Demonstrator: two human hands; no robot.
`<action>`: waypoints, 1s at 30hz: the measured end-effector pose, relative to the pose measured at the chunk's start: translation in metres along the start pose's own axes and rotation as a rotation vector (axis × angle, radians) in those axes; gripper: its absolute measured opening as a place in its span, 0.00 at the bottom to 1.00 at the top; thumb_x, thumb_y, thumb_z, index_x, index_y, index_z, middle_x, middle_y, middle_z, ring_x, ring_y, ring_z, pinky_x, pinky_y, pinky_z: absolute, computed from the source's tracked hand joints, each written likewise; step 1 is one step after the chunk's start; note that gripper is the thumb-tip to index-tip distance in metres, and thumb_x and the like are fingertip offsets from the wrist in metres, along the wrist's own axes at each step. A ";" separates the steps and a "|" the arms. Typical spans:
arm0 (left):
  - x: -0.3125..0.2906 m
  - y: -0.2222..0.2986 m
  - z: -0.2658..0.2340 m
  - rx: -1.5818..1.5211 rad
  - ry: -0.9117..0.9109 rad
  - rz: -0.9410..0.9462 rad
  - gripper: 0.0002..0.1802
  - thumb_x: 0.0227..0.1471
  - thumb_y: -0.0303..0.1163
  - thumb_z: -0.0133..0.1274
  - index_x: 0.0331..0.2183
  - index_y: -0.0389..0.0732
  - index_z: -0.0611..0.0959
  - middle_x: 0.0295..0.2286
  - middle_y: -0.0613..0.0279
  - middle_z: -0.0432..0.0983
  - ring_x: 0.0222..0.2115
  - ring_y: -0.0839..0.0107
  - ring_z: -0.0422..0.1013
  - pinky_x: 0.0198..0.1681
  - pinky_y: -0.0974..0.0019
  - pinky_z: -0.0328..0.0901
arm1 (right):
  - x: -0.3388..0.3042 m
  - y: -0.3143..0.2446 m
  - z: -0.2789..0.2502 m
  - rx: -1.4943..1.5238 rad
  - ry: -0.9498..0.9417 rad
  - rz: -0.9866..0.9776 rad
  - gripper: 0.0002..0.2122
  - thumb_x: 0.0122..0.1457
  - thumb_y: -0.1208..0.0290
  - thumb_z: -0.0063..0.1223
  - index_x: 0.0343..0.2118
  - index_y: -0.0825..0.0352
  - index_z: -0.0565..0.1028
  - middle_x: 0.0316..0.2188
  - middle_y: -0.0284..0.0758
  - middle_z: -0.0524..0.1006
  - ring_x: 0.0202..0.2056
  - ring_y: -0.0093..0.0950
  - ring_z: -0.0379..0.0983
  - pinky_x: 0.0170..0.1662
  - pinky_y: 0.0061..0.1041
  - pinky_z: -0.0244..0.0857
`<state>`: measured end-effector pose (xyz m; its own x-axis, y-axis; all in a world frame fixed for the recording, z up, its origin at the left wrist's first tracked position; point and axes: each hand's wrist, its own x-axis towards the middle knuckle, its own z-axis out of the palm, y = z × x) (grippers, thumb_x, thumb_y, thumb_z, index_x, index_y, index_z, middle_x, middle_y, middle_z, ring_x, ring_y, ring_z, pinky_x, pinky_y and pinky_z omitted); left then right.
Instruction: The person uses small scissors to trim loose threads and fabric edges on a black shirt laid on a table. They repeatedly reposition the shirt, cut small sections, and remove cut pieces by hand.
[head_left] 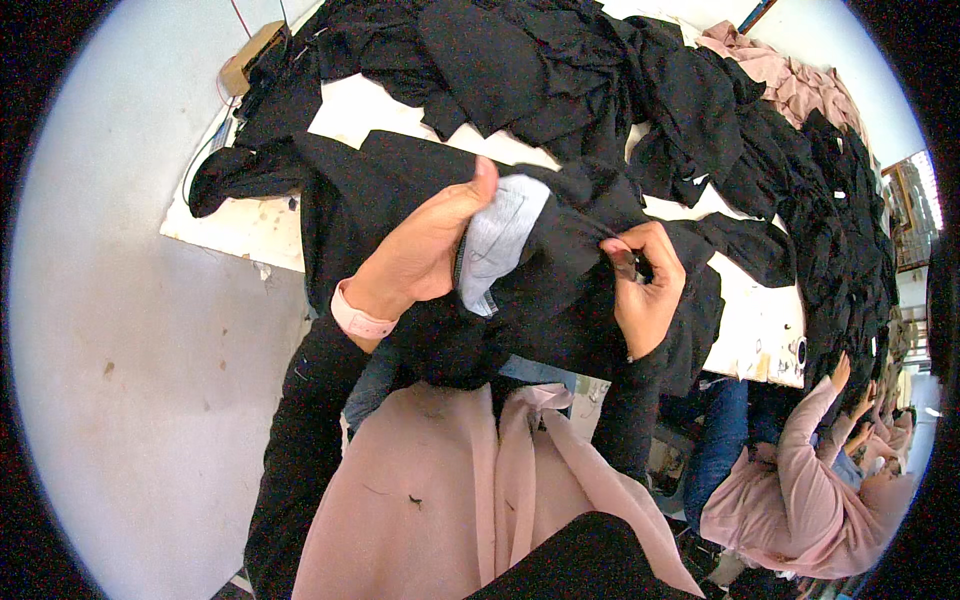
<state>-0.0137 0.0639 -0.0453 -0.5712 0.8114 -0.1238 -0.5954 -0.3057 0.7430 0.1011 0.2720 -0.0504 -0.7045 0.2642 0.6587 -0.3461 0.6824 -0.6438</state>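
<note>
A black garment [560,260] is spread before me over the table edge, with a light blue-grey cloth piece [500,235] showing at an opening in it. My left hand [425,245] holds the garment beside this pale piece. Its thumb points up along the cloth's edge, while the other fingers are hidden behind the fabric. My right hand [650,285] pinches a fold of the same garment between thumb and fingers, to the right of the pale piece. A dark patch shows at those fingertips; whether they hold something small as well, I cannot make out.
Black garments [520,70] lie heaped across the far side and right of the white table [235,225]. Pink cloth [785,70] is piled at the far right. A co-worker in a pink top [790,500] sits at the right, a hand on the black pile. A pale wall [130,250] stands left.
</note>
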 end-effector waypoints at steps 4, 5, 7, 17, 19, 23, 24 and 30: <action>0.000 -0.019 0.004 -0.254 -0.103 0.163 0.24 0.67 0.47 0.41 0.51 0.37 0.76 0.44 0.62 0.79 0.44 0.74 0.76 0.50 0.67 0.72 | -0.006 -0.003 0.000 -0.207 -0.053 0.219 0.07 0.49 0.80 0.62 0.32 0.68 0.78 0.27 0.37 0.76 0.31 0.31 0.74 0.35 0.25 0.65; 0.001 -0.022 0.006 -0.236 -0.081 0.187 0.21 0.67 0.43 0.42 0.52 0.37 0.74 0.45 0.62 0.78 0.44 0.75 0.76 0.50 0.66 0.71 | -0.008 -0.008 -0.001 -0.174 -0.016 0.163 0.10 0.48 0.78 0.63 0.35 0.68 0.77 0.29 0.37 0.76 0.32 0.31 0.74 0.37 0.26 0.65; 0.001 -0.027 0.012 -0.189 -0.067 0.192 0.20 0.68 0.42 0.42 0.52 0.37 0.74 0.45 0.63 0.78 0.45 0.75 0.76 0.50 0.67 0.71 | -0.011 -0.019 -0.007 -0.145 0.033 0.198 0.16 0.48 0.75 0.65 0.41 0.67 0.76 0.31 0.35 0.76 0.34 0.31 0.73 0.40 0.27 0.64; -0.007 -0.034 0.023 -0.148 -0.125 0.179 0.21 0.68 0.43 0.40 0.52 0.37 0.74 0.45 0.64 0.77 0.45 0.78 0.74 0.50 0.69 0.69 | -0.002 -0.053 -0.011 -0.459 -0.014 -0.210 0.16 0.48 0.76 0.65 0.43 0.63 0.79 0.36 0.35 0.80 0.36 0.31 0.76 0.39 0.29 0.59; -0.007 -0.034 0.023 -0.139 -0.148 0.190 0.22 0.68 0.43 0.40 0.52 0.36 0.74 0.45 0.64 0.77 0.45 0.78 0.74 0.50 0.70 0.69 | -0.001 -0.052 -0.009 -0.420 -0.005 -0.195 0.15 0.49 0.76 0.64 0.42 0.63 0.79 0.36 0.35 0.80 0.35 0.31 0.76 0.38 0.29 0.58; -0.007 -0.035 0.023 -0.123 -0.167 0.165 0.23 0.68 0.43 0.41 0.54 0.36 0.71 0.47 0.63 0.76 0.46 0.76 0.74 0.51 0.69 0.68 | -0.002 -0.051 -0.009 -0.413 -0.005 -0.183 0.14 0.49 0.76 0.64 0.41 0.63 0.79 0.36 0.35 0.80 0.34 0.31 0.76 0.38 0.30 0.58; -0.007 -0.035 0.023 -0.086 -0.153 0.166 0.25 0.68 0.43 0.41 0.57 0.35 0.68 0.49 0.61 0.75 0.48 0.74 0.73 0.53 0.66 0.68 | -0.002 -0.051 -0.008 -0.420 -0.001 -0.186 0.14 0.50 0.76 0.64 0.41 0.63 0.79 0.36 0.35 0.80 0.34 0.32 0.76 0.38 0.30 0.58; -0.009 -0.043 0.025 -0.004 -0.128 0.222 0.26 0.67 0.39 0.42 0.61 0.36 0.64 0.52 0.60 0.73 0.51 0.74 0.71 0.55 0.67 0.66 | -0.009 -0.061 0.001 -0.520 0.042 -0.213 0.15 0.49 0.74 0.65 0.42 0.63 0.80 0.36 0.33 0.80 0.32 0.30 0.75 0.36 0.29 0.59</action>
<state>0.0308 0.0824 -0.0598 -0.6116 0.7810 0.1264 -0.4659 -0.4847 0.7403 0.1278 0.2275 -0.0173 -0.6238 0.1037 0.7747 -0.1196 0.9668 -0.2258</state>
